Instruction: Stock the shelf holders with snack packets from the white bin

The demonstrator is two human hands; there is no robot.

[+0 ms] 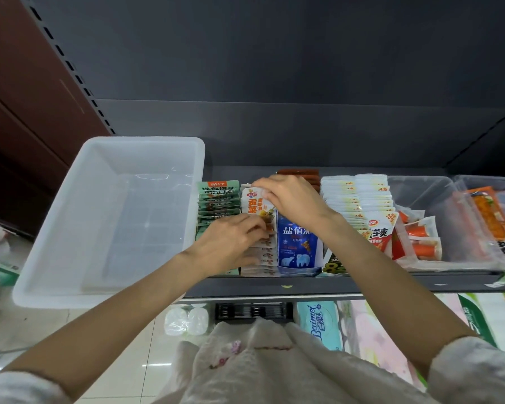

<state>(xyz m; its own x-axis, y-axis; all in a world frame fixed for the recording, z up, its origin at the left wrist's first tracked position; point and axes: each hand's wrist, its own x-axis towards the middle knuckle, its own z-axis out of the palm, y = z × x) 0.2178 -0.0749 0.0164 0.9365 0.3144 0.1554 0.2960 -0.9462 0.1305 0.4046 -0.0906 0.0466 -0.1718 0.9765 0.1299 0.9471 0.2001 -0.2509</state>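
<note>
1. The white bin [70,228] sits at the left end of the dark shelf [274,285], overhanging its front edge. Nothing shows inside it.
2. Just right of the bin stands a row of green snack packets [217,199], upright and packed front to back.
3. Next to them is a row of white-and-orange snack packets [255,204], where both hands are at work.
4. The right hand [292,199] reaches over the far end of that row. Its fingers are curled down over the top edge of the rearmost packet, thumb and fingertips pinching it.
5. The left hand [231,243] lies over the near part of the same row, fingers bent onto the packet tops. It seems to nip one between thumb and forefinger, though the knuckles hide the contact.
6. Touching this row on the right is a tall blue pouch [299,243] with white bears printed near its base. The right wrist crosses above it.
7. Behind the blue pouch lie brown packets [299,173] at the back of the shelf.
8. Further right runs a long double row of white packets [359,196], then clear holders [420,188] with orange-and-white snack sticks.
9. Below the shelf, a blue tissue pack [321,325] shows on a lower level.
</note>
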